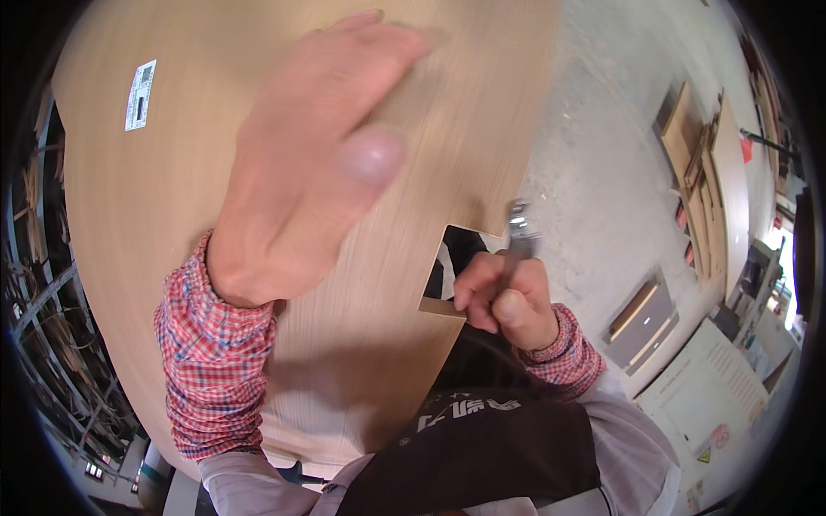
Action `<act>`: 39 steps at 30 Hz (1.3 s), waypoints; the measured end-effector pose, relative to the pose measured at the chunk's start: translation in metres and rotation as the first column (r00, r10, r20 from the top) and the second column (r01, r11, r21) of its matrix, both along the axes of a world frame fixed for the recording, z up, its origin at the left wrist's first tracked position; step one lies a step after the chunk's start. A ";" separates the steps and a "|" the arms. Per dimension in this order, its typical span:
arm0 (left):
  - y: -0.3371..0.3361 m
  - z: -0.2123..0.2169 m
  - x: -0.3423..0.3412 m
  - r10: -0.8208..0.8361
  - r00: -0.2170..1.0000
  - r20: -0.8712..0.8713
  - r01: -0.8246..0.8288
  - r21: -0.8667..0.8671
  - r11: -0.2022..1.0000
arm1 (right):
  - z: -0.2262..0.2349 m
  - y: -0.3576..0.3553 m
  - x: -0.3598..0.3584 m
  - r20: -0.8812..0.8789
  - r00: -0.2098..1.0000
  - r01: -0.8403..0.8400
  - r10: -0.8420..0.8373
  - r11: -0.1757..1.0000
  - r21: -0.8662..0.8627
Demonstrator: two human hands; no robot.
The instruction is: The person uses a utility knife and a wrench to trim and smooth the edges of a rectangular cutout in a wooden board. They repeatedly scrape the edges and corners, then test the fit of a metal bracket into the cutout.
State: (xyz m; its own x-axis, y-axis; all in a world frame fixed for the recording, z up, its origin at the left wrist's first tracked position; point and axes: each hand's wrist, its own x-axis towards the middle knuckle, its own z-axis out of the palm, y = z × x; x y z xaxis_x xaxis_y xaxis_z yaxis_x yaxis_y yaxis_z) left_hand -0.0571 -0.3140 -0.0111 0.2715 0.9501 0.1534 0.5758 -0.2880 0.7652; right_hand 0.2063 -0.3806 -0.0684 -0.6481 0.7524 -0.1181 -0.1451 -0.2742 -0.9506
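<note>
A large wood-grain panel (pixel 361 344) spreads out in front of me, with a rectangular notch (pixel 440 304) cut into its right edge. My left hand (pixel 301 155) is over the panel, slightly blurred, fingers stretched forward and thumb apart; nothing shows in it. Whether it touches the surface I cannot tell. At the notch, my right hand (pixel 520 301) is closed round a hand tool with a shiny metal head (pixel 520 222), pointing away from me. Motion blur hides the tool's exact kind. The fingers of that hand are beside the notch's near corner.
A white label (pixel 140 96) is stuck on the panel's far left. Boards (pixel 710 189) lean in a stack at the right, on a grey concrete floor (pixel 602 129). A pale cabinet (pixel 701 404) stands at the lower right. Metal racking with scraps (pixel 60 344) lines the left.
</note>
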 end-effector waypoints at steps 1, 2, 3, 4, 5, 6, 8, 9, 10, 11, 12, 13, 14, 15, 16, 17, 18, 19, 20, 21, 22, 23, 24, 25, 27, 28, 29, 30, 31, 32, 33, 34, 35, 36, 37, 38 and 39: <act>0.003 0.000 -0.003 -0.058 0.998 -0.039 0.059 0.034 0.998 | -0.004 0.004 0.000 0.004 0.999 -0.040 0.040 0.999 0.025; 0.005 0.000 -0.006 -0.091 0.995 -0.046 0.094 0.062 0.994 | -0.006 0.006 0.000 0.008 0.997 -0.080 0.080 0.996 0.050; 0.005 -0.002 -0.009 -0.123 0.991 -0.045 0.127 0.087 0.988 | -0.004 0.007 0.000 0.021 0.993 -0.113 0.115 0.991 -0.078; 0.005 -0.005 -0.011 -0.155 0.987 -0.045 0.159 0.112 0.981 | -0.004 0.010 -0.002 0.061 0.988 -0.140 0.145 0.988 -0.068; 0.006 -0.006 -0.012 -0.185 0.976 -0.117 0.203 0.163 0.966 | -0.004 0.016 -0.005 0.101 0.980 -0.168 0.174 0.984 -0.060; 0.006 -0.008 -0.011 -0.208 0.960 -0.188 0.245 0.203 0.948 | -0.004 0.020 -0.007 0.141 0.968 -0.200 0.206 0.978 -0.059; 0.005 -0.008 -0.006 -0.231 0.930 -0.285 0.302 0.236 0.924 | -0.004 0.018 -0.013 0.156 0.974 -0.158 0.166 0.985 -0.064; 0.006 -0.001 -0.001 -0.230 0.921 -0.316 0.310 0.230 0.923 | -0.010 0.016 -0.014 0.182 0.975 -0.128 0.128 0.992 -0.014; 0.006 0.002 0.001 -0.230 0.910 -0.345 0.317 0.223 0.922 | -0.013 0.014 -0.014 0.202 0.975 -0.107 0.098 0.994 0.033; 0.011 -0.003 -0.004 -0.175 0.790 -0.588 0.459 0.378 0.804 | -0.016 0.013 -0.012 0.224 0.972 -0.085 0.065 0.993 0.084; 0.019 -0.013 -0.016 -0.054 0.619 -0.783 0.621 0.446 0.645 | -0.020 0.011 -0.012 0.228 0.973 -0.074 0.043 0.989 0.128; 0.021 -0.015 -0.020 -0.018 0.564 -0.826 0.669 0.444 0.596 | -0.020 0.012 -0.014 0.236 0.972 -0.050 0.007 0.983 0.177; 0.021 -0.018 -0.024 0.024 0.509 -0.861 0.715 0.438 0.545 | -0.020 0.013 -0.016 0.241 0.970 -0.029 -0.027 0.973 0.227; 0.018 -0.019 -0.018 -0.070 0.590 -0.804 0.654 0.425 0.625 | -0.020 0.012 -0.019 0.244 0.967 0.009 -0.079 0.961 0.277; 0.013 -0.015 -0.011 -0.147 0.661 -0.736 0.592 0.390 0.705 | -0.019 0.013 -0.021 0.237 0.967 0.016 -0.091 0.954 0.300; 0.007 -0.010 -0.004 -0.209 0.728 -0.653 0.529 0.341 0.777 | -0.019 0.014 -0.023 0.232 0.968 0.021 -0.099 0.947 0.319; 0.002 -0.004 0.003 -0.253 0.790 -0.558 0.467 0.283 0.838 | -0.019 0.015 -0.023 0.228 0.971 0.001 -0.077 0.948 0.318; -0.003 -0.001 0.006 -0.253 0.831 -0.495 0.413 0.244 0.877 | -0.020 0.018 -0.022 0.222 0.974 -0.045 -0.032 0.942 0.332; -0.011 0.001 0.011 -0.250 0.873 -0.419 0.357 0.201 0.912 | -0.020 0.018 -0.019 0.223 0.975 -0.090 0.013 0.936 0.339; -0.020 -0.001 0.014 -0.216 0.894 -0.391 0.305 0.181 0.935 | -0.024 0.020 -0.014 0.215 0.973 -0.158 0.083 0.919 0.360; -0.028 0.000 0.017 -0.180 0.913 -0.365 0.252 0.159 0.955 | -0.025 0.023 -0.011 0.234 0.964 -0.209 0.126 0.904 0.373; -0.035 0.004 0.020 -0.142 0.906 -0.399 0.215 0.146 0.966 | -0.025 0.029 -0.010 0.253 0.954 -0.256 0.163 0.884 0.392; -0.041 0.006 0.024 -0.111 0.895 -0.431 0.185 0.133 0.974 | -0.025 0.032 -0.006 0.279 0.941 -0.297 0.193 0.865 0.404; -0.045 0.007 0.026 -0.082 0.882 -0.463 0.155 0.121 0.981 | -0.024 0.037 -0.002 0.311 0.924 -0.341 0.224 0.852 0.398; -0.045 -0.003 0.025 -0.025 0.903 -0.430 0.102 0.157 0.982 | -0.025 0.038 0.000 0.367 0.907 -0.359 0.207 0.833 0.420; -0.045 -0.006 0.022 0.012 0.909 -0.416 0.068 0.178 0.982 | -0.023 0.042 -0.001 0.369 0.908 -0.337 0.199 0.869 0.361; -0.044 -0.008 0.012 0.019 0.924 -0.382 0.064 0.204 0.977 | -0.020 0.047 -0.001 0.374 0.908 -0.314 0.192 0.901 0.300; -0.045 -0.009 0.014 0.074 0.974 -0.212 -0.037 0.174 0.984 | -0.019 0.049 -0.002 0.389 0.901 -0.296 0.190 0.927 0.232; -0.046 -0.009 0.017 0.138 0.990 -0.038 -0.132 0.127 0.983 | -0.020 0.047 -0.004 0.382 0.893 -0.336 0.236 0.916 0.220; -0.047 -0.009 0.018 0.207 0.969 0.136 -0.217 0.066 0.974 | -0.019 0.044 -0.006 0.373 0.884 -0.375 0.283 0.904 0.205; -0.045 -0.013 0.015 0.117 0.960 0.255 -0.145 0.095 0.985 | -0.013 0.045 -0.010 0.349 0.877 -0.435 0.330 0.853 0.287; -0.041 -0.024 0.012 0.095 0.962 0.256 -0.145 0.186 0.972 | -0.008 0.047 -0.012 0.325 0.863 -0.492 0.386 0.786 0.374; -0.036 -0.040 0.008 0.072 0.965 0.253 -0.144 0.276 0.950 | -0.007 0.049 -0.008 0.394 0.807 -0.562 0.439 0.776 0.285; -0.032 -0.043 0.005 0.051 0.973 0.224 -0.120 0.308 0.944 | -0.007 0.055 -0.004 0.436 0.792 -0.589 0.427 0.723 0.362; -0.031 -0.044 0.005 0.035 0.979 0.202 -0.102 0.329 0.939 | -0.008 0.064 -0.001 0.476 0.778 -0.612 0.409 0.661 0.433; -0.031 -0.039 0.000 0.028 0.987 0.158 -0.073 0.285 0.956 | -0.007 0.070 -0.001 0.514 0.766 -0.633 0.387 0.592 0.499; -0.033 -0.035 0.002 0.029 0.988 0.152 -0.067 0.250 0.966 | -0.006 0.070 0.000 0.531 0.744 -0.658 0.405 0.581 0.479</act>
